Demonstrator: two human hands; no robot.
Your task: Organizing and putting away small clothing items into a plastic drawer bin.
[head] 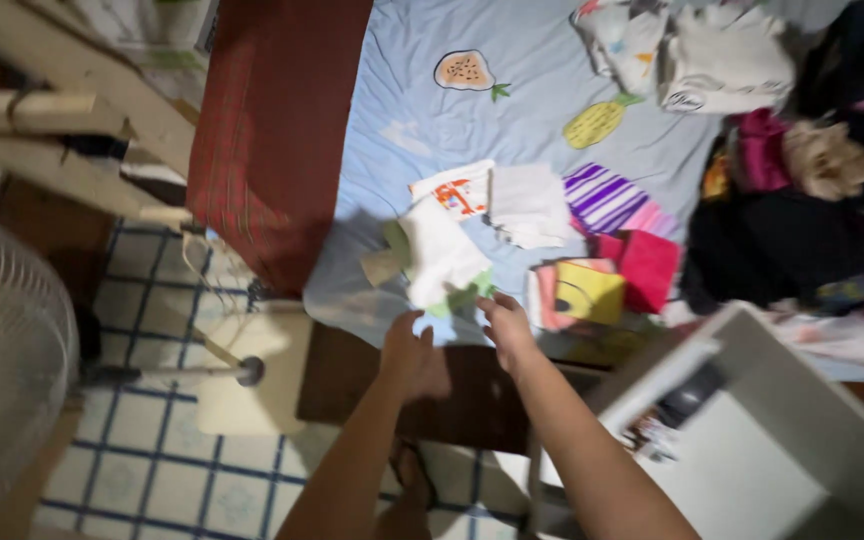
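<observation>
Both my hands reach out over the near edge of a bed covered in a light blue sheet [422, 110] with fruit prints. My left hand [410, 352] and my right hand [505, 322] hover just below a small white garment [439, 257] with green and tan trim that lies at the sheet's edge. The fingers of both hands are apart and hold nothing; the right fingertips almost touch the garment's green hem. Folded small clothes lie beyond it: a white piece with a red print [455, 190], a plain white one [529, 204], a purple striped one [604, 197], a pink one [648, 266] and a yellow one [588, 292].
A dark red checked cloth [272, 130] hangs at the bed's left side. A heap of unfolded clothes [802, 190] fills the right of the bed. A white open drawer [752, 440] stands at lower right. A white fan [2, 360] and wooden frame [62, 110] stand left on the tiled floor [152, 470].
</observation>
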